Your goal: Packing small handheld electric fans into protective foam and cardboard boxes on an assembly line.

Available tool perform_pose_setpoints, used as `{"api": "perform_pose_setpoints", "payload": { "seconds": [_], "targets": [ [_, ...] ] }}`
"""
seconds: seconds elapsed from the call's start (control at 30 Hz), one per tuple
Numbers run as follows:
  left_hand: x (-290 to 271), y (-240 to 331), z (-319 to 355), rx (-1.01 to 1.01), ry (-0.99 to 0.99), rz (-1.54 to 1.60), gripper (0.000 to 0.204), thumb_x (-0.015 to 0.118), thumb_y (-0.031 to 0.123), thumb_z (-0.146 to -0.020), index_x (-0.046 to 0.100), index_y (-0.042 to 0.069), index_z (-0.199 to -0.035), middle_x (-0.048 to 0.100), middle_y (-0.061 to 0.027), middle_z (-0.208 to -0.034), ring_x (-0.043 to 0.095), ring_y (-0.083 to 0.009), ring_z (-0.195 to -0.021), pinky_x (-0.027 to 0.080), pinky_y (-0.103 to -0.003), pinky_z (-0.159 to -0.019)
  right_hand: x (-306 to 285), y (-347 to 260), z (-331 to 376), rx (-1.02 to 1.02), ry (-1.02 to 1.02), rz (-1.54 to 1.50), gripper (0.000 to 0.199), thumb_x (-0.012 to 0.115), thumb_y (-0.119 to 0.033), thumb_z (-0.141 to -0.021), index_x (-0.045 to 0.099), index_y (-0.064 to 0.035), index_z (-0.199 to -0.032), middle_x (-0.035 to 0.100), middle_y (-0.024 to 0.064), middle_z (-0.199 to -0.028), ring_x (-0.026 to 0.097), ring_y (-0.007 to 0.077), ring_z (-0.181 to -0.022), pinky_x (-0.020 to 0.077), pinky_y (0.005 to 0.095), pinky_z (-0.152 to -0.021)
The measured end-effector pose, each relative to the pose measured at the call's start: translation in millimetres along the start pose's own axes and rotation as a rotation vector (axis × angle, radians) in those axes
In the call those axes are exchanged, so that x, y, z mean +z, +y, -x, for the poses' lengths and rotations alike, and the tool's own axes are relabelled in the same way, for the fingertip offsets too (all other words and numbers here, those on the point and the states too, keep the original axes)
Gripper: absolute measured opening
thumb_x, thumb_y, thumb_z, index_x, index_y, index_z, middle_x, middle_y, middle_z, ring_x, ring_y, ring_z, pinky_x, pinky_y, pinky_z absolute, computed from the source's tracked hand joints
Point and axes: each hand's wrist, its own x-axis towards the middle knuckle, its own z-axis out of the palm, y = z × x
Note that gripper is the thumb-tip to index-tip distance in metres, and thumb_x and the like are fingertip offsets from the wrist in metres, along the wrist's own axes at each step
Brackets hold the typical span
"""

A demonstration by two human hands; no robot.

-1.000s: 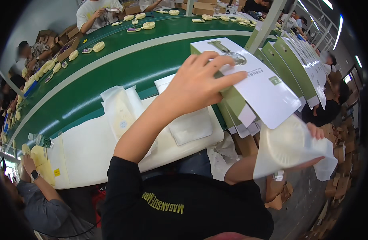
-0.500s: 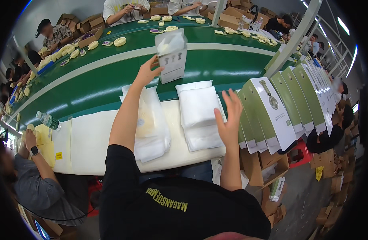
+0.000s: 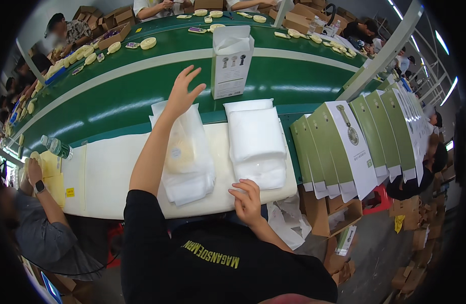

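An open-topped white-and-grey carton (image 3: 232,76) stands upright on the green conveyor belt (image 3: 137,96), with white wrapping showing at its mouth. My left hand (image 3: 184,93) is reached out just left of the carton, fingers spread, apart from it and holding nothing. Below that hand lies a stack of translucent white pouches (image 3: 190,172); a round cream-coloured thing shows through the top one. To its right is a second stack of plump white pouches (image 3: 257,137). My right hand (image 3: 248,202) is at the near edge of the white padded table (image 3: 109,177), loosely bent, fingers apart, with nothing visible in it.
A row of green-and-white cartons (image 3: 339,147) leans at the right, beside a slanting metal post (image 3: 380,53). A plastic bottle (image 3: 56,146) lies at the left near a co-worker's arm (image 3: 50,202). Cream round parts (image 3: 148,43) sit along the far belt. An open cardboard box (image 3: 339,218) is at lower right.
My left hand has let go of the carton, which now stands farther right on the belt. My right hand has come down and left, toward me, from beside the green-and-white cartons.
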Motion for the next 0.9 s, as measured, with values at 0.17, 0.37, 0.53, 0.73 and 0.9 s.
{"api": "perform_pose_setpoints", "payload": {
  "seconds": [0.17, 0.37, 0.53, 0.73, 0.9],
  "targets": [
    [-92.3, 15.8, 80.5, -0.42, 0.032, 0.436, 0.016, 0.052, 0.014, -0.1, 0.063, 0.004, -0.104, 0.055, -0.0017, -0.063, 0.05, -0.0048, -0.052, 0.039, -0.019, -0.05, 15.1, 10.7, 11.6, -0.089, 0.077, 0.063, 0.032, 0.059, 0.008, -0.069, 0.069, -0.0043, -0.097, 0.064, 0.0103, -0.106, 0.057, 0.0326, -0.105, 0.0455, 0.0473, -0.095],
    [-102.6, -1.7, 201.7, -0.557, 0.043, 0.26, 0.03, 0.047, 0.02, -0.103, 0.061, 0.003, -0.083, 0.041, 0.0046, -0.05, 0.039, -0.0037, -0.045, 0.029, -0.02, -0.044, 7.6, -3.5, -12.7, -0.106, 0.018, -0.085, 0.031, 0.058, 0.009, -0.069, 0.068, -0.0028, -0.096, 0.066, 0.01, -0.1, 0.059, 0.0311, -0.099, 0.0465, 0.0457, -0.094],
    [-91.8, 11.1, 209.5, -0.646, -0.008, 0.16, 0.033, 0.054, 0.02, -0.1, 0.059, -0.001, -0.075, 0.054, -0.0002, -0.056, 0.046, -0.0061, -0.049, 0.036, -0.022, -0.047, -24.1, -64.3, -107.0, -0.157, -0.269, -0.683, 0.029, 0.057, 0.008, -0.075, 0.067, -0.004, -0.099, 0.066, 0.0106, -0.1, 0.062, 0.0282, -0.091, 0.0498, 0.0441, -0.087],
    [-96.2, 4.9, 211.4, -0.734, 0.082, 0.347, 0.028, 0.056, 0.018, -0.099, 0.061, -0.002, -0.079, 0.056, -0.0014, -0.061, 0.049, -0.0064, -0.053, 0.04, -0.022, -0.05, -62.0, -157.7, -199.2, -0.603, -0.482, -0.811, 0.018, 0.064, -0.006, -0.086, 0.066, -0.0108, -0.103, 0.065, 0.0091, -0.099, 0.063, 0.0228, -0.087, 0.0532, 0.0334, -0.069],
    [-96.2, 7.9, 204.5, -0.73, 0.069, 0.362, 0.027, 0.054, 0.017, -0.1, 0.061, -0.001, -0.082, 0.057, -0.0013, -0.065, 0.05, -0.0065, -0.056, 0.041, -0.021, -0.053, -71.3, -191.6, -205.2, -0.351, -0.279, -0.729, 0.019, 0.064, -0.013, -0.067, 0.069, -0.013, -0.085, 0.062, 0.0037, -0.086, 0.054, 0.0183, -0.071, 0.0427, 0.0284, -0.056]
  ]
}}
